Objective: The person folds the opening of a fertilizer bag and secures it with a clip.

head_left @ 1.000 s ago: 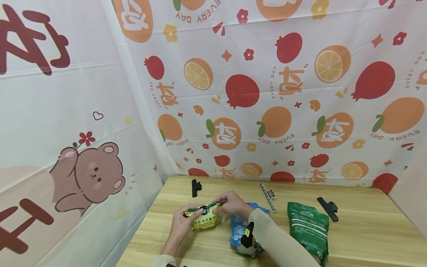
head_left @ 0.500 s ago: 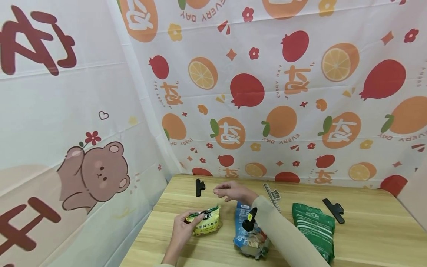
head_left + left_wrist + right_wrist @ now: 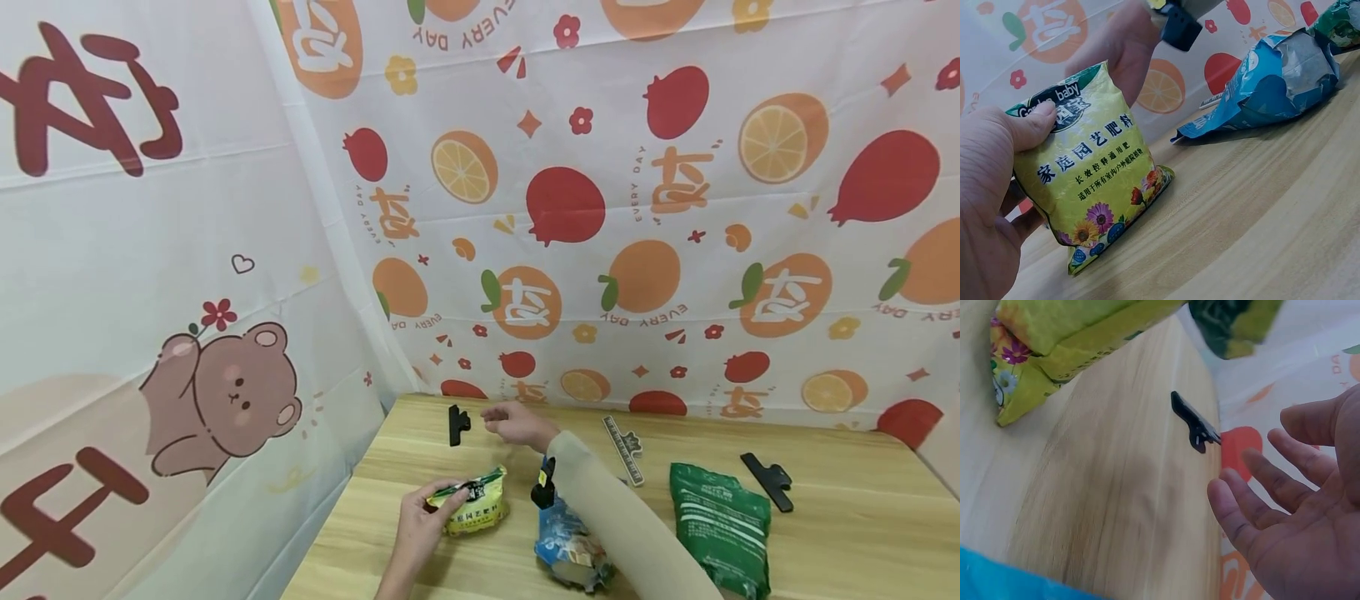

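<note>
My left hand (image 3: 422, 527) pinches the top left part of a yellow fertilizer bag (image 3: 1094, 162), thumb on the front near its dark green label. The bag's lower edge stands on or just over the wooden table. My right hand (image 3: 521, 423) is apart from the bag, over the back of the table, fingers spread and loosely bent with nothing in them, as the right wrist view shows. Just left of its fingertips in the head view lies a black clip (image 3: 455, 426); the same clip (image 3: 1192, 422) shows beyond the fingers in the right wrist view.
A blue bag (image 3: 564, 546) lies under the right forearm, partly hidden. Right of it are a green bag (image 3: 720, 527) and another black clip (image 3: 768, 482). A pale ruler-like clip (image 3: 624, 450) lies at the back. Printed cloth (image 3: 480, 367) hangs behind the wooden table (image 3: 847, 533).
My right hand has let go of the yellow bag's top and moved back toward the black clip. My left hand keeps its hold on the bag. The head view has shifted slightly.
</note>
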Demonstrator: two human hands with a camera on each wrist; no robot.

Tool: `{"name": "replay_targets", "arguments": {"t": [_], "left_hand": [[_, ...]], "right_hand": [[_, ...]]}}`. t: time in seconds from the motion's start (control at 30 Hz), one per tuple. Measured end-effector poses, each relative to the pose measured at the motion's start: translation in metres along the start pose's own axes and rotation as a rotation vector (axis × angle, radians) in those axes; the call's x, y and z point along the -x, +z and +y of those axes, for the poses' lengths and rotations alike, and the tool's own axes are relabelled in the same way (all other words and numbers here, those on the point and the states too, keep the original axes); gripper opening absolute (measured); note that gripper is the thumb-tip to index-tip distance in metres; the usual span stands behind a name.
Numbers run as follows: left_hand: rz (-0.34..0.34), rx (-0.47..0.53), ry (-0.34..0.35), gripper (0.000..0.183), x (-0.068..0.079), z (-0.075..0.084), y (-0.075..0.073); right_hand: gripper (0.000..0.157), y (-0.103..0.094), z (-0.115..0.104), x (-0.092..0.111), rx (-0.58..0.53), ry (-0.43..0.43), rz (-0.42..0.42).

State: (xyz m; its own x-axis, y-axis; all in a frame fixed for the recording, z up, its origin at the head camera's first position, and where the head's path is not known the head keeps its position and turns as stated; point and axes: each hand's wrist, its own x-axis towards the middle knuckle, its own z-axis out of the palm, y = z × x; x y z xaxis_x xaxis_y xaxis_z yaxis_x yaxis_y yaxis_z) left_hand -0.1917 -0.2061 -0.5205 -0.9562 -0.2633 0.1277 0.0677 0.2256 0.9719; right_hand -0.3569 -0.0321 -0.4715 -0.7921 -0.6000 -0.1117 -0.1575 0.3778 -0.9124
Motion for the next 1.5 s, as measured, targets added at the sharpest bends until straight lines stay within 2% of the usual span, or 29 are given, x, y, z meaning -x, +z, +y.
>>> {"name": "replay_targets", "arguments": {"t": [0.17,0.37,0.67,0.87,1.2,1.33,1.43,1.5], "left_hand": [[0.001,0.015,0.001,0.02,0.004,-0.002,0.001],[-0.013,0.039,0.035,0.016,0.005,-0.001,0.002],[-0.027,0.04,0.027,0.016,0.002,-0.002,0.001],[-0.02,0.05,0.019,0.016,0.002,-0.002,0.0],[-0.026,0.038,0.016,0.02,0.002,-0.002,0.004],[-0.02,0.011,0.01,0.022,0.001,-0.002,0.003],[-0.009,-0.02,0.008,0.02,-0.001,0.0,0.001],[0.003,-0.077,0.044,0.016,-0.002,0.001,-0.001]], "right_hand": [[0.04,0.01,0.002,-0.01,0.079,-0.014,-0.012],[0.045,0.015,0.0,-0.014,0.105,-0.014,-0.027],[0.048,0.014,0.004,-0.023,0.088,0.025,-0.077],[0.05,0.015,0.002,-0.023,0.118,0.014,-0.107],[0.047,0.015,0.01,-0.027,0.182,0.002,-0.103],[0.039,0.013,0.005,-0.024,0.255,-0.023,-0.161],[0.036,0.011,-0.008,-0.017,0.286,-0.058,-0.28],[0.035,0.009,-0.019,-0.009,0.305,-0.1,-0.367]]}}
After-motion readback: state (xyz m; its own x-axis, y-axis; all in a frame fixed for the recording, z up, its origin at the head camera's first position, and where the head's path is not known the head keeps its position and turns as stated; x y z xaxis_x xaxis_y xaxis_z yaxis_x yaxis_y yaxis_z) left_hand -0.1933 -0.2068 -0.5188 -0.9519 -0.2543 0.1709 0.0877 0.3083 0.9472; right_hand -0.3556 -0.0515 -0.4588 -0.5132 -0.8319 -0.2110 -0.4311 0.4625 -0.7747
